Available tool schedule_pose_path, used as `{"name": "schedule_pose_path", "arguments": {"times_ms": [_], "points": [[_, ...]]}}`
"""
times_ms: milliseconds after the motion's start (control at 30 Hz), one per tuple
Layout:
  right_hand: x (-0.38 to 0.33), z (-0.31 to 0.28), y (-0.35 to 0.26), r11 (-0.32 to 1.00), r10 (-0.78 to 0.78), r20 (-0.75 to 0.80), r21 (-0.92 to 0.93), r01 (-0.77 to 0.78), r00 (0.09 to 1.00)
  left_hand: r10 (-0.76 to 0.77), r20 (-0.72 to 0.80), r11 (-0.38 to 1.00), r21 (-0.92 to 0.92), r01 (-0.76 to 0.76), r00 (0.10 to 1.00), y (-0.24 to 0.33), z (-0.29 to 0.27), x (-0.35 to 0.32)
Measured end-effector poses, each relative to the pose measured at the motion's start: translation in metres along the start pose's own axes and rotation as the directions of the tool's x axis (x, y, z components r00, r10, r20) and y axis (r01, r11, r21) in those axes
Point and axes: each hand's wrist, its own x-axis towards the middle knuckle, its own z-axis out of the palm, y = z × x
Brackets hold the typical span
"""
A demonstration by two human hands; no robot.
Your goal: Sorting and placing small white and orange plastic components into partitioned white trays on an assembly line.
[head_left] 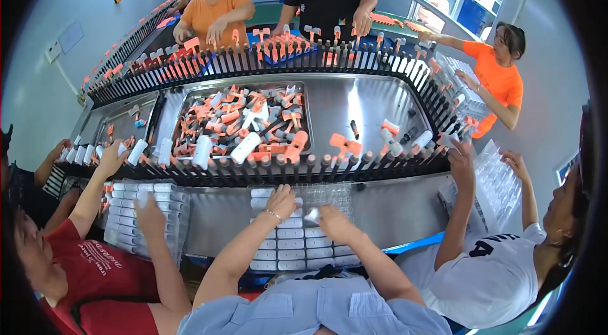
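Left hand (280,202) flat, fingers spread, palm down on the clear tray (297,233); right hand (332,221) pinching a small white cap (312,214) just above it. Tray sits on the table (392,208), mostly filled with rows of white pieces. Steel bin (304,91) behind the black rack (285,167) holds loose orange-and-white parts.
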Motion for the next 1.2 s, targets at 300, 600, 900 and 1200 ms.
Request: {"name": "schedule_pose_path", "arguments": {"times_ms": [300,600,900,1200], "points": [[0.022,-0.127,-0.018,0.817,0.462,-0.598,0.574,-0.052,0.656,-0.214,-0.411,0.880,-0.475,-0.008,0.886,0.018,-0.022,-0.012],[0.134,-0.133,-0.031,0.928,0.328,-0.360,-0.050,-0.369,0.873,-0.194,-0.478,0.832,-0.543,-0.114,0.857,0.036,-0.029,-0.027],[0.042,-0.082,-0.028,0.919,-0.029,-0.548,0.314,0.238,0.836,-0.363,-0.581,0.617,-0.736,-0.280,0.728,0.069,-0.096,-0.024],[-0.080,0.007,0.077,0.979,0.099,0.151,-0.190,-0.070,0.984,0.150,-0.417,0.775,-0.514,-0.369,0.896,0.177,-0.132,0.063]]}}
